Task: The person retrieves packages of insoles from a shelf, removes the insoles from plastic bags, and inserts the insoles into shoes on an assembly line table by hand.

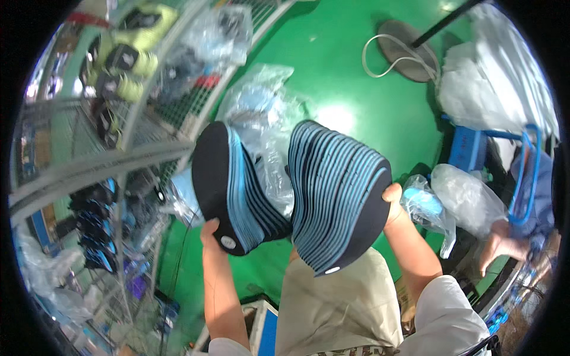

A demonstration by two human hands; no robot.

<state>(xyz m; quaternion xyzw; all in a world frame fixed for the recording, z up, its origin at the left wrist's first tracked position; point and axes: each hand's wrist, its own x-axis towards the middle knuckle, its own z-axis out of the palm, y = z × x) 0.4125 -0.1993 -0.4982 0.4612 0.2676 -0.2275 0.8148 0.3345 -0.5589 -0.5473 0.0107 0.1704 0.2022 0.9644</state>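
My left hand (212,230) grips the lower end of a thick stack of black and blue shoe insoles (231,190), fanned and held upright. My right hand (393,199) presses against the outer side of a second, larger stack of the same insoles (338,199), which leans over my lap. The two stacks touch near their lower ends and spread apart at the top. Behind them a clear plastic bag with blue insoles (261,113) lies on the green floor (356,77).
A metal wire rack (119,160) at the left holds yellow-black and blue shoes. Clear bags (469,199) with blue contents lie at the right by a blue frame (522,172). Another person's hand (502,243) rests at the right. A round stand base (409,53) with a white cable sits beyond.
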